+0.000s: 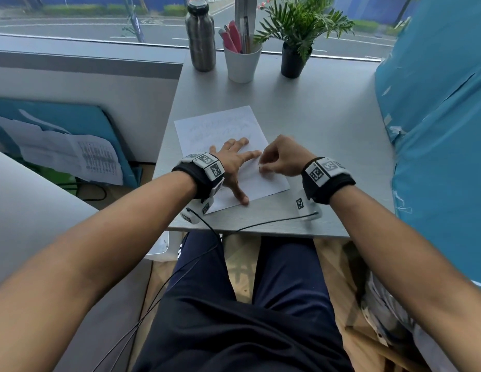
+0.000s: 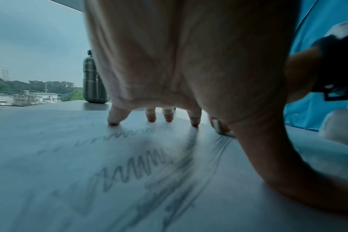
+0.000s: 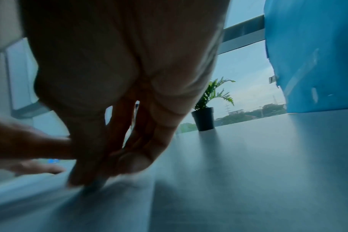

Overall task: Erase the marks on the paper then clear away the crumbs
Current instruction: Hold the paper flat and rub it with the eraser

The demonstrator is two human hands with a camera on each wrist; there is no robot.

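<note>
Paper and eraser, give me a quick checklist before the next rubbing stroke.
1. Left hand pressed flat on the paper: ok.
2. Right hand pinching the eraser: ok.
3. Eraser touching the paper: ok.
4. Marks gone: not ok, zigzag lines remain.
5. Crumbs cleared: cannot tell, too small to see.
6. Paper fully on the table: ok.

1. A white sheet of paper [image 1: 235, 146] is laid flat and slightly askew on the grey table.
2. Faint grey zigzag pencil marks [image 2: 129, 171] are seen in rows across the sheet.
3. A small white eraser [image 1: 260, 165] is pressed against the paper's right half.
</note>
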